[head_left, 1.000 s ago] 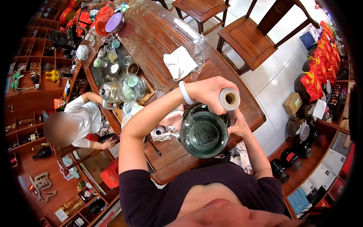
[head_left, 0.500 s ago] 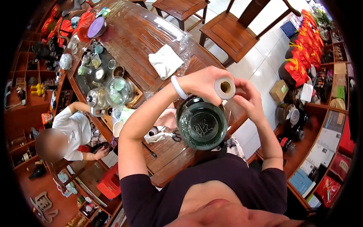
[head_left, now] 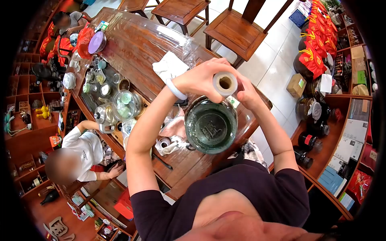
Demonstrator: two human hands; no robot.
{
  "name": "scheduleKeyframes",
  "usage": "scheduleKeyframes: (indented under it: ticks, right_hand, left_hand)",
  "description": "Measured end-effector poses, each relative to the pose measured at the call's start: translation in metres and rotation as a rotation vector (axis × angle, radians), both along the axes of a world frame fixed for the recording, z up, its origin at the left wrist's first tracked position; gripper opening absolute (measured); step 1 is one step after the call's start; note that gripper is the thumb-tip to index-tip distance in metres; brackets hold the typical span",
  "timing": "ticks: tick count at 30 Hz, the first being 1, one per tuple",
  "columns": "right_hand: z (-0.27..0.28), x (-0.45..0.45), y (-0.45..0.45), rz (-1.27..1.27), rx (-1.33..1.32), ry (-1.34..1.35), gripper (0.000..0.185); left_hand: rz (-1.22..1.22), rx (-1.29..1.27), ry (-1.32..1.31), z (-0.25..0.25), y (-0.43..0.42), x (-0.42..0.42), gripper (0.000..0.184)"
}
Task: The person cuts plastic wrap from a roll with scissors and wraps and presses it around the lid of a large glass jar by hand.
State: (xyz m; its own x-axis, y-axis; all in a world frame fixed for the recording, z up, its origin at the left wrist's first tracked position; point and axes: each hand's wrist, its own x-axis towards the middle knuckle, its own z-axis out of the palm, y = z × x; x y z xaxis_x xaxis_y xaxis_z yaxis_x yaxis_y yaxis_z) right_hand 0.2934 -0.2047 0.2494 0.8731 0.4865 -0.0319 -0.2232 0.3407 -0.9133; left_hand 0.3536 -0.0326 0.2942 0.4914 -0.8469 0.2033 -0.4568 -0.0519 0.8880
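A roll of clear wrapping film (head_left: 223, 83) with a cardboard core points its open end up at me. My left hand (head_left: 202, 80), wearing a pale bangle (head_left: 176, 89) at the wrist, is closed around the roll's left side. Against its right side, my right hand (head_left: 246, 91) has its thumb and fingers bent; its fingertips are partly hidden. Just below both hands, a large dark green glass jar (head_left: 211, 127) shows a round face with raised markings. Beside the jar on the table are a pinkish cloth (head_left: 175, 127) and a small roll of tape (head_left: 164, 143).
The wooden table (head_left: 132, 38) bears a white cloth (head_left: 170, 66), a tea tray with cups, a glass pot (head_left: 105, 113) and a purple bowl (head_left: 97, 42). A person in a white shirt (head_left: 86, 148) sits at left. Wooden chairs (head_left: 235, 34) stand beyond; shelves (head_left: 321, 132) at right.
My right hand has come in against the film roll, its fingers closer together. Both hands and the roll sit slightly further left in view. The camera view has shifted a little.
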Motion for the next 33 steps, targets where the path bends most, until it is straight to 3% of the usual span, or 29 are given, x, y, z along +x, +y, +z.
scheduleKeyframes:
  ticks: [3, 5, 10, 14, 19, 21, 23, 30, 33]
  right_hand:
    - [0.008, 0.006, 0.007, 0.007, 0.141, 0.001, 0.111]
    - [-0.007, 0.018, 0.005, 0.139, 0.201, 0.082, 0.112]
    - [-0.048, 0.036, 0.015, 0.299, 0.073, -0.046, 0.091]
    - [-0.055, 0.039, 0.024, 0.297, 0.107, -0.107, 0.103]
    - [-0.054, 0.039, 0.029, 0.293, 0.23, -0.064, 0.101]
    - [-0.059, 0.055, 0.016, 0.483, 0.187, -0.02, 0.098]
    - [-0.062, 0.057, 0.017, 0.443, 0.199, -0.074, 0.096]
    - [-0.079, 0.055, 0.037, 0.404, 0.419, -0.063, 0.091]
    - [-0.078, 0.052, 0.038, 0.399, 0.442, -0.055, 0.089]
  left_hand:
    - [0.003, 0.015, -0.012, 0.004, 0.011, 0.0, 0.042]
    - [0.011, 0.039, -0.063, 0.009, 0.017, 0.0, 0.042]
    - [0.049, 0.138, -0.05, 0.016, 0.022, -0.004, 0.045]
    - [0.103, 0.1, -0.014, 0.014, 0.022, -0.012, 0.049]
    - [0.112, 0.096, -0.025, 0.009, 0.023, -0.017, 0.049]
    - [0.091, 0.067, -0.034, 0.008, 0.02, -0.013, 0.052]
    - [0.011, 0.029, -0.044, 0.005, 0.021, -0.006, 0.061]
    - [0.059, 0.158, -0.02, 0.01, 0.021, -0.004, 0.055]
    - [0.298, 0.108, 0.066, 0.027, 0.028, -0.016, 0.055]
